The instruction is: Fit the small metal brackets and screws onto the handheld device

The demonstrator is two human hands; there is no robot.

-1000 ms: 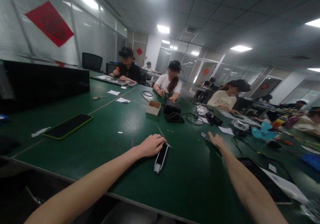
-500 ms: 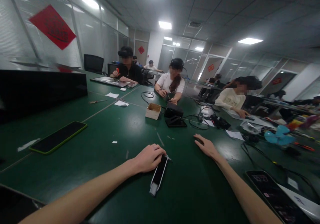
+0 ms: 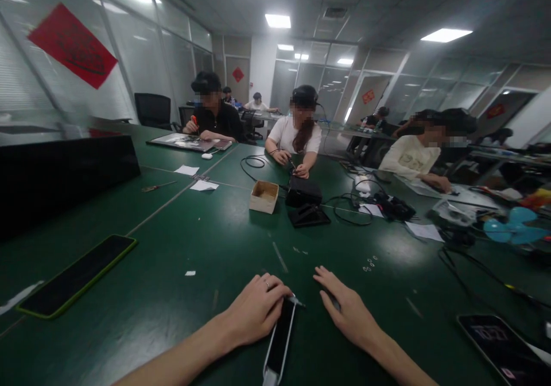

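Note:
My left hand (image 3: 258, 310) is closed over the far end of a narrow black strip-shaped device with a white frame (image 3: 280, 340), which lies on the green table. A thin pointed tip juts from that far end, beside my fingers. To the right of the device, my right hand (image 3: 348, 311) hovers low over or rests on the table, with its fingers stretched out and thumb apart. It does not touch the device. A small grey patch shows by its thumb; I cannot tell what it is. Several tiny pale rings (image 3: 370, 264) lie beyond my right hand.
A small cardboard box (image 3: 264, 197) and a black device (image 3: 303, 192) stand ahead, near a person (image 3: 297, 131) working opposite. A green-edged phone (image 3: 80, 274) lies left, another phone (image 3: 501, 346) right. Cables, papers and a blue fan (image 3: 514, 225) crowd the right side.
My right hand has moved left, closer to the device, and the tiny rings now show. My left hand keeps its hold. The view has shifted, so the table things sit lower and wider.

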